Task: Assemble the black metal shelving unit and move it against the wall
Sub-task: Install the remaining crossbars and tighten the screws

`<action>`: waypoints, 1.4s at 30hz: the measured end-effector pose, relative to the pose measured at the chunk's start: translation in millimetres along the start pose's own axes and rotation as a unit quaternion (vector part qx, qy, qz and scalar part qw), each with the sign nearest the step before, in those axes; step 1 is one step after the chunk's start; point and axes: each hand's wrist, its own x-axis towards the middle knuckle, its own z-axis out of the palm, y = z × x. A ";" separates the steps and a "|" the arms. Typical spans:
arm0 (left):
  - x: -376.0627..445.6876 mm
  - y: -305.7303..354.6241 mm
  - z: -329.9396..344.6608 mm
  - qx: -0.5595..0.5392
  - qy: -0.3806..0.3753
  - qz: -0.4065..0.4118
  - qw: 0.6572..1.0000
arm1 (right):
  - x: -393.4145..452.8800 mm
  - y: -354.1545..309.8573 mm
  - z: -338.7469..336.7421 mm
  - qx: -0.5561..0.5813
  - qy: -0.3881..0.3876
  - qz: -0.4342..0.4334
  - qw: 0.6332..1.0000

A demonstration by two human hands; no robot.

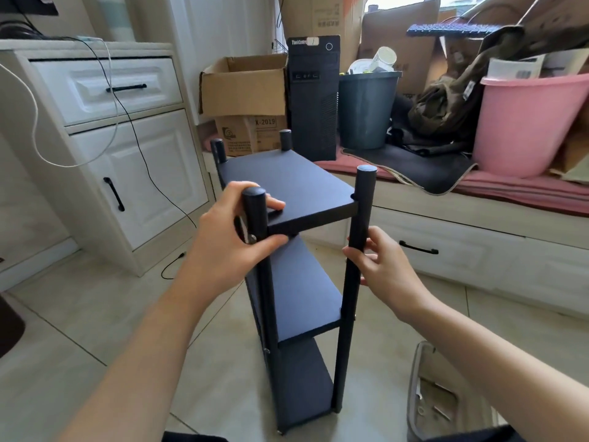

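On the floor, both hands grip the shelf: left hand round the near-left post, right hand round the near-right post; assembly looks done, so lifting it toward a wall comes next.

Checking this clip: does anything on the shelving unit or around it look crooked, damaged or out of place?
Nothing on the shelving unit stands out: three boards sit level between upright posts, with the left hand and right hand gripping the two near posts. The only loose items are cables trailing down the white cabinet to the floor.
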 end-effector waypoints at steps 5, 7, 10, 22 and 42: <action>5.1 -8.9 -2.7 0.005 0.018 -0.008 1.000 | -12.8 -3.6 -4.5 0.026 0.020 -0.009 0.999; 6.4 -11.7 -2.1 -0.006 0.029 -0.018 0.999 | -16.3 -5.0 -6.4 0.035 0.025 -0.010 0.999; 7.0 -14.9 -1.2 -0.017 0.048 -0.022 0.998 | -20.3 -7.5 -6.5 0.041 0.029 -0.010 0.999; 0.0 -40.3 -8.3 0.222 0.057 0.062 0.971 | -33.0 -8.4 11.6 0.057 -0.014 -0.019 0.998; -10.6 -3.5 59.7 0.431 0.084 0.205 0.875 | -41.4 -1.8 21.5 0.001 -0.028 -0.023 0.999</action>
